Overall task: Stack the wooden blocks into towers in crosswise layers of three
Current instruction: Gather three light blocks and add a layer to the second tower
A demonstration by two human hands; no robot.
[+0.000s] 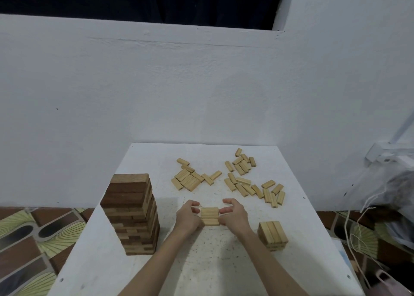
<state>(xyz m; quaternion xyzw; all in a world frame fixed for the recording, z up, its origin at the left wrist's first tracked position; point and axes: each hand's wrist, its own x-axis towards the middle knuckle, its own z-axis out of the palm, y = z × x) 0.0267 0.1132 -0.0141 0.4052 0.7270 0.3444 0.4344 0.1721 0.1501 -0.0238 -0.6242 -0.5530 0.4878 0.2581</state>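
- Two bare forearms reach in from the near edge of the white surface (201, 262) toward its middle.
- The left hand (187, 217) and the right hand (234, 216) flank a row of three pale wooden blocks (209, 216) lying flat side by side at the centre of the surface, long sides running left to right.
- The left fingers (194, 210) are curled and touch the left ends of the row; the right fingers (225, 211) are curled and touch the right ends, so the blocks are squeezed between the two hands. Each thumb is raised over the far side of the row.
- Near the left edge stands a tall tower of dark brown blocks (132, 215), built in crosswise layers.
- Near the right edge, level with the hands, stands a short tower of pale blocks (272, 235), a few layers high, its top layer of three pointing away from the near edge.
- Farther back, loose pale blocks lie scattered flat in two groups: a left cluster (190, 179) past the hands and a larger right cluster (251, 181) spreading toward the far right corner.
- Beyond the far edge rises a white wall (201, 82).
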